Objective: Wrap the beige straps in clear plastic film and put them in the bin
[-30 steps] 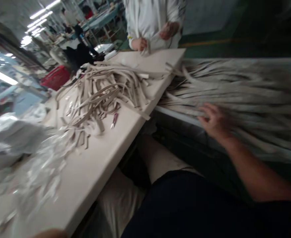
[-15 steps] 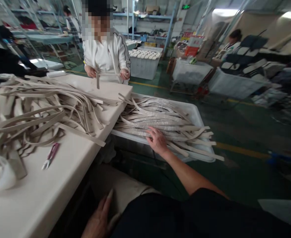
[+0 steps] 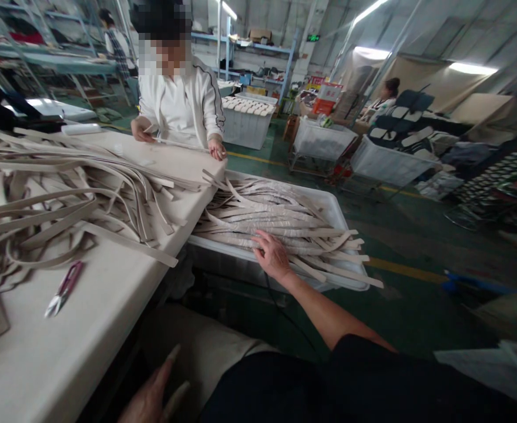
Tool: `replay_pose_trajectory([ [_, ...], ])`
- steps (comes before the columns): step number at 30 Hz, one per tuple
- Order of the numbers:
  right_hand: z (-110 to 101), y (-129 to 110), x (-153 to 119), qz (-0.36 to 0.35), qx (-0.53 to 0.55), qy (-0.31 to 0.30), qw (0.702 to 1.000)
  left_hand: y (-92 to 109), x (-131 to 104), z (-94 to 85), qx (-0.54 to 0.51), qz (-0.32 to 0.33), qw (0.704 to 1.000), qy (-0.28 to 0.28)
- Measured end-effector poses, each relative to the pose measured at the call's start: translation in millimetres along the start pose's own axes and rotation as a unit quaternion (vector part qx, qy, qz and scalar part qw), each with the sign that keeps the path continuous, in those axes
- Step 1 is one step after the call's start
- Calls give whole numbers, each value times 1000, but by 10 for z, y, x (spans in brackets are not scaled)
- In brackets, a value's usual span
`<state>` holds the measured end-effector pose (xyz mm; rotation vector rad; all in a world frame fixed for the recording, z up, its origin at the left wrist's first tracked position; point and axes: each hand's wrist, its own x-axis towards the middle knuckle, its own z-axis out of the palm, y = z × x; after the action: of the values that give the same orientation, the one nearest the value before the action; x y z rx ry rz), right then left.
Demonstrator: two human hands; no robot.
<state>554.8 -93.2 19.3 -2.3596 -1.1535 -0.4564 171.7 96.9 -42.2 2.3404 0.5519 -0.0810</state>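
Observation:
My right hand (image 3: pixel 274 255) lies with spread fingers on the near edge of a heap of beige strips (image 3: pixel 280 214), which fills a white plastic bin (image 3: pixel 340 214). Nothing is gripped in it. Low in the view, beside my leg and below the table edge, my left hand (image 3: pixel 153 390) is open, thumb and fingers apart, with nothing between them. On the beige table (image 3: pixel 100 311) to the left lie more long strips (image 3: pixel 73 202) in a tangled pile. Small snips with a pinkish handle (image 3: pixel 66 288) rest in front of that pile.
Across the table a person in a white jacket (image 3: pixel 203 100) holds a strip in both hands. Behind stand a bin of white pieces (image 3: pixel 247 123), a cart (image 3: pixel 322 144) and a bin of dark and white items (image 3: pixel 388 161). A dark cable (image 3: pixel 289 317) hangs below the near bin.
The view has shifted slightly. My left hand has moved down and left, off my leg. My right hand stays at the strips. The other person's hands have lowered and spread.

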Motion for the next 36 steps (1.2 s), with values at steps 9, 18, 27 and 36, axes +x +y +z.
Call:
replay_pose_trajectory([
  [9,-18,15,2,-4,-11,1,1000,34,70,-42,-29,-6,1000,-8],
  [18,-60,8,22,-10,-27,-3,1000,23,-12,-139,-22,-24,999,-7],
  [27,-71,26,36,-2,-23,-18,1000,154,-11,-239,-41,-24,998,-35],
  [36,-58,65,28,-32,-41,4,999,148,-30,-222,-45,-46,997,-51],
])
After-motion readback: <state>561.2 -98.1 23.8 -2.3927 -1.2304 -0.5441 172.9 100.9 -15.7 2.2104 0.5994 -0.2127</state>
